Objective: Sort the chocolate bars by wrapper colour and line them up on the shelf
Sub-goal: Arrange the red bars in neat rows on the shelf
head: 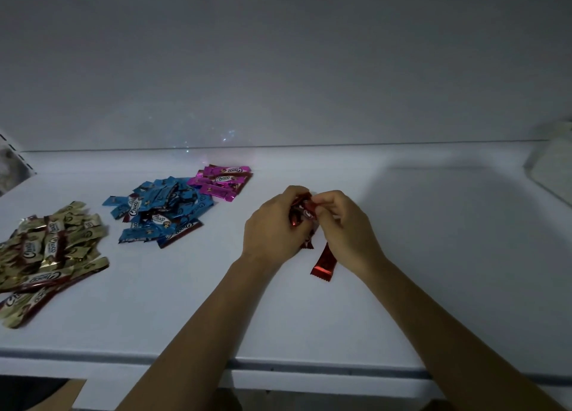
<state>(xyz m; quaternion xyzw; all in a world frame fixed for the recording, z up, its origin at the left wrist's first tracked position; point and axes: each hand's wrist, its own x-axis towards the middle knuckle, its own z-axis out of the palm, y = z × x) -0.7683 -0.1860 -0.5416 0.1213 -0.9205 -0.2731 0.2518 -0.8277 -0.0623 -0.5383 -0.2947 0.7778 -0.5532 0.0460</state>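
- From the head camera, the word "Choco" reads in white script on the gold pile (46, 252), the blue pile (161, 212) and the pink pile (223, 180). On the red wrappers only part of a white letter shows.
- The shelf (433, 256) is pale and smooth, with a grey strip along its front edge. The light is dim, and a plain pale back panel (278, 70) rises behind it.
- A pale, blurred object (554, 166) sits at the shelf's right edge, and brown cardboard (74, 392) shows below the front left corner.
- There are three sorted piles. The gold one is at the left edge and the blue one just right of it. The pink one is nearer the back edge and touches the blue.
- I count about five bars in the pink pile. The gold and blue heaps are too tangled to count.
- Near the middle of the shelf, the left hand (272, 228) is clenched round a bunch of red bars (305, 209), number unclear.
- The right hand (346, 225) pinches the top of one of them.
- One loose red bar (323, 263) pokes out beneath the right hand. I cannot tell whether it is held or lying on the shelf.
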